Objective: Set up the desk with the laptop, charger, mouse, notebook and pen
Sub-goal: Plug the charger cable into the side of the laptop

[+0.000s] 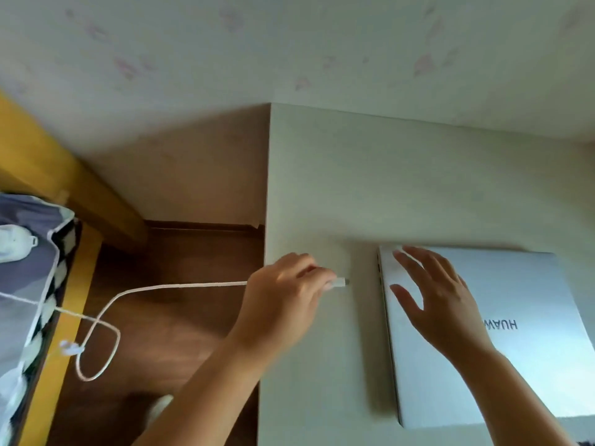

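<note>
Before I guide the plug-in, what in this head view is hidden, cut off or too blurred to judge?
- Laptop ports: left edge too blurred; right side cut off by the frame.
- Charger cable: far end runs onto the bedding, brick not identifiable.
- Plug: mostly covered by the left hand.
- Right hand: touching the lid or hovering, unclear.

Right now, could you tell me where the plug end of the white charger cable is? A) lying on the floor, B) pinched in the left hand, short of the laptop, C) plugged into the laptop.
B: the left hand pinches the plug, apart from the closed laptop.
</note>
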